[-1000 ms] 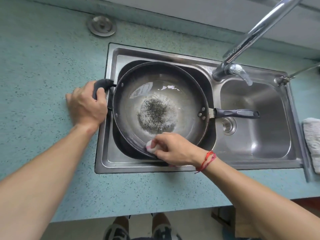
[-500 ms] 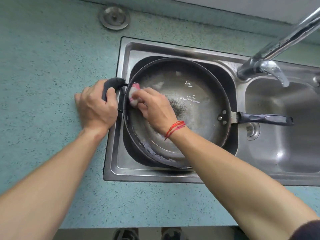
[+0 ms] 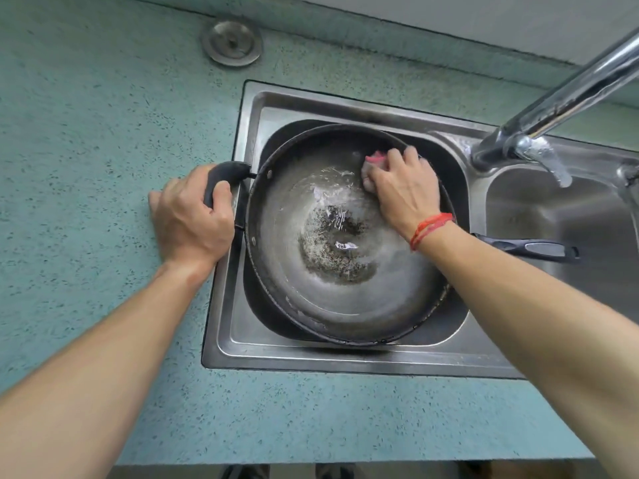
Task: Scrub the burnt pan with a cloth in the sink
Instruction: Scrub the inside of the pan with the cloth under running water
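A wide dark pan (image 3: 287, 257) rests in the left basin of the steel sink (image 3: 228, 333), with a burnt black patch (image 3: 332, 250) and a little water at its centre. My left hand (image 3: 190, 219) grips the pan's short black side handle (image 3: 221, 174) at the sink's left rim. My right hand (image 3: 404, 188) presses a pink and white cloth (image 3: 371, 164) against the pan's inner wall at the far right. The pan's long black handle (image 3: 529, 248) reaches out over the right basin.
A chrome tap (image 3: 553, 108) arches over the divide between the basins. The right basin (image 3: 570, 223) holds only the pan's long handle. A round metal cap (image 3: 231, 43) sits in the teal speckled counter (image 3: 86, 133) behind the sink.
My right hand has swept the cloth from the pan's near edge, round the left wall, to the far right wall. The left hand has kept its grip on the side handle.
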### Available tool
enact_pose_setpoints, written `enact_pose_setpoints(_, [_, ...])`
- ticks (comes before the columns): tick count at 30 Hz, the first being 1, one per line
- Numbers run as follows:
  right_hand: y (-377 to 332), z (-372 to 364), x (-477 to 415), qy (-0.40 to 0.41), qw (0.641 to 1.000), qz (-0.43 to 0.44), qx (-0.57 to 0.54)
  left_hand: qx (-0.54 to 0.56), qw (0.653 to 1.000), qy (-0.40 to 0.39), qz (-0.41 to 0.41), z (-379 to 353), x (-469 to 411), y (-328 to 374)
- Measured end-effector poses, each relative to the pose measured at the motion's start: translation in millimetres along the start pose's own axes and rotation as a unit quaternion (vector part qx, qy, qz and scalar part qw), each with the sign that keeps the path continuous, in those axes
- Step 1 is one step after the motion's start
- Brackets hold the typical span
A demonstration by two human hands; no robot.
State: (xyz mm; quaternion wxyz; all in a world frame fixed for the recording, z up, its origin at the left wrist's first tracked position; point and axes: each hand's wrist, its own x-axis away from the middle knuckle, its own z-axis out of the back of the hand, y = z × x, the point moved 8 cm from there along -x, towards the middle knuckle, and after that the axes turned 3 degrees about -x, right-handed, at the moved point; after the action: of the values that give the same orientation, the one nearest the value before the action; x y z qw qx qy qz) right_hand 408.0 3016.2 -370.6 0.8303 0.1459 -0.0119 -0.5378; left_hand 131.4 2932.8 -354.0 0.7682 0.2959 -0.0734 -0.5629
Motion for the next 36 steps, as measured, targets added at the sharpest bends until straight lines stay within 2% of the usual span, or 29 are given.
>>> enact_pose_setpoints(4, [13,-5,44,-0.041,0.996,0.029,0.071,0.004,1.000,-0.001,0.000,0,0,0])
enact_pose_setpoints(9, [2,4,85,-0.202,0.977,0.061,-0.023,0.000,1.000,-0.001,0.003,-1,0,-1])
enact_pose_setpoints(12, [-12,-1,107,-0.315,0.944,0.038,-0.094,-0.004,1.000,-0.003,0.007,-2,0,-3])
enact_pose_setpoints(15, [-29,5,121,-0.362,0.912,0.053,-0.187,-0.001,1.000,-0.002,0.009,-1,0,-2])
enact_pose_setpoints(19, [-61,15,129,-0.440,0.836,0.076,-0.319,0.008,1.000,-0.004,0.010,1,0,-1])
enact_pose_setpoints(21, [-80,19,124,-0.426,0.817,0.076,-0.382,0.009,1.000,-0.004,0.009,1,1,0])
enact_pose_setpoints(27, [-123,25,88,-0.213,0.853,0.099,-0.467,0.004,1.000,-0.007,0.006,1,0,0])
enact_pose_setpoints(29, [-130,22,70,-0.160,0.874,0.094,-0.449,0.004,1.000,-0.004,0.005,2,0,1])
enact_pose_setpoints(33, [-126,18,29,-0.030,0.939,0.082,-0.333,-0.001,1.000,-0.003,0.001,1,0,1])
enact_pose_setpoints(36, [-107,12,11,0.004,0.967,0.067,-0.246,-0.001,1.000,-0.001,-0.001,2,0,2])
